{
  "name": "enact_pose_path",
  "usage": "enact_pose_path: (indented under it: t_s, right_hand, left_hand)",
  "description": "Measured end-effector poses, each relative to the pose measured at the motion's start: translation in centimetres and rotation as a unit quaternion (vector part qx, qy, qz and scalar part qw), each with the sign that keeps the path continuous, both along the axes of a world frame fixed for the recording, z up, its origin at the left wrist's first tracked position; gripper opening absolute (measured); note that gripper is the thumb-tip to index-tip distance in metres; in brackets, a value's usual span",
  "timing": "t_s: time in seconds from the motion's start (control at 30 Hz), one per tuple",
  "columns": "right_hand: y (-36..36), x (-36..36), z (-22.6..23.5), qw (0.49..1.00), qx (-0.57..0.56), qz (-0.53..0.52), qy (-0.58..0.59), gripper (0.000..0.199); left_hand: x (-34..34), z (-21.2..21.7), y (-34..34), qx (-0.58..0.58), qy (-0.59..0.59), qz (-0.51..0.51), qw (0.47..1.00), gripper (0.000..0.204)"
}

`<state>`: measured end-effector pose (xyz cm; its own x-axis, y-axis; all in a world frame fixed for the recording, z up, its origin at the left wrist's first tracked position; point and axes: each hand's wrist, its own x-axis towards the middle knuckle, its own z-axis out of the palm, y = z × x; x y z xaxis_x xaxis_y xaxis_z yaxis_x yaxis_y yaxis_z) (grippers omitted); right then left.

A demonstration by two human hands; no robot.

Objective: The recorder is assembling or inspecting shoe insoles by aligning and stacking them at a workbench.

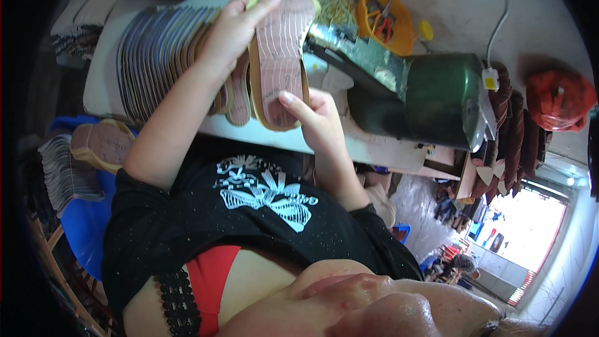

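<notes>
Hands, left (pixel 232 31) and right (pixel 318 118), grip shoe sole (pixel 279 56).

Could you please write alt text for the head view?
Two bare hands, left hand and right hand, hold a brown shoe insole over a white table, beside a fanned row of insoles and a dark green machine.

The insole (pixel 279 56) looks matt, its pinkish face ribbed with fine lines; the green machine (pixel 430 100) is glossy painted metal; the bench (pixel 100 81) smooth white.
</notes>
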<state>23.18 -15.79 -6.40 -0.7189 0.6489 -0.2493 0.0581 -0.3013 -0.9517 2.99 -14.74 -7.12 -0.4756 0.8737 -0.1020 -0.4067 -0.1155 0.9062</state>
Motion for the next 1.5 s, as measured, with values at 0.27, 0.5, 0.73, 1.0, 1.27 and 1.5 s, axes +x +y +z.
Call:
enact_pose_path:
  t_s: [0.27, 0.5, 0.73, 1.0, 1.27, 1.5]
  right_hand:
    - [0.8, 1.7, 0.0, 0.992, -0.064, -0.075, 0.080, 0.027]
    - [0.9, 2.3, 0.2, 0.984, -0.104, -0.101, 0.103, 0.029]
    - [0.8, 0.8, -1.0, 0.971, -0.098, -0.173, 0.134, 0.035]
    - [2.9, -2.9, -0.1, 0.954, -0.077, -0.234, 0.171, 0.033]
    - [3.9, -4.1, 0.9, 0.954, -0.086, -0.250, 0.144, 0.038]
    - [4.2, -3.7, 0.9, 0.955, -0.102, -0.213, 0.177, 0.041]
  left_hand:
    - [1.3, -2.7, 5.9, -0.025, 0.149, -0.037, 0.988, 0.032]
    - [1.8, -4.7, 8.3, -0.032, 0.215, 0.008, 0.976, 0.045]
    - [1.3, -3.7, 9.6, -0.038, 0.210, 0.001, 0.977, 0.045]
    - [-3.0, 0.0, 11.6, -0.194, 0.528, -0.141, 0.815, 0.077]
    - [-2.9, 5.7, 12.9, 0.066, 0.577, -0.491, 0.649, 0.050]
    - [-3.2, 5.8, 13.7, -0.015, 0.524, -0.578, 0.626, 0.041]
